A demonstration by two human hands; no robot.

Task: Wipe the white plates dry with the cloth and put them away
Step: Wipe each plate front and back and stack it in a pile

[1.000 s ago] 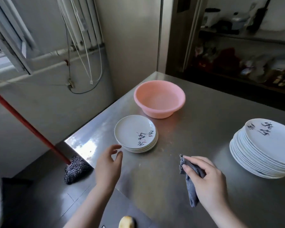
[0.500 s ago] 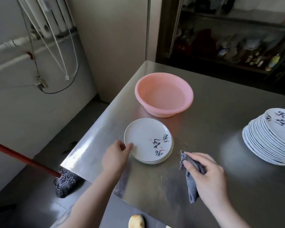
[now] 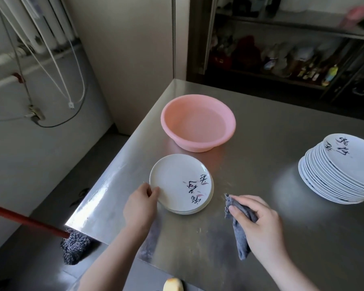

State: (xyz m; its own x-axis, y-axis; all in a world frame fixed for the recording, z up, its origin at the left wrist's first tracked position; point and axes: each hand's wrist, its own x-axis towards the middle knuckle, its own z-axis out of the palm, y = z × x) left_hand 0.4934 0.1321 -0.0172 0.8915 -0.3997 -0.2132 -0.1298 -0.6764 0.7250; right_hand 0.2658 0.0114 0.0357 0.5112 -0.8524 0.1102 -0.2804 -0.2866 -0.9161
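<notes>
Brushed steel table [image 3: 261,206]; glossy plates [image 3: 177,177]; matt plastic basin [image 3: 198,143]; cloth [image 3: 241,234] soft.

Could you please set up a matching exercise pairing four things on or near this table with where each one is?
Things:
1. pink basin
2. grey cloth
3. tall plate stack
4. mop

Places:
A. on the floor by the table's near left corner
B. at the table's right side
C. held in the right hand
D. behind the short plate stack that the left hand pinches at the rim

Pairs: 1-D, 2-C, 3-B, 4-A
</notes>
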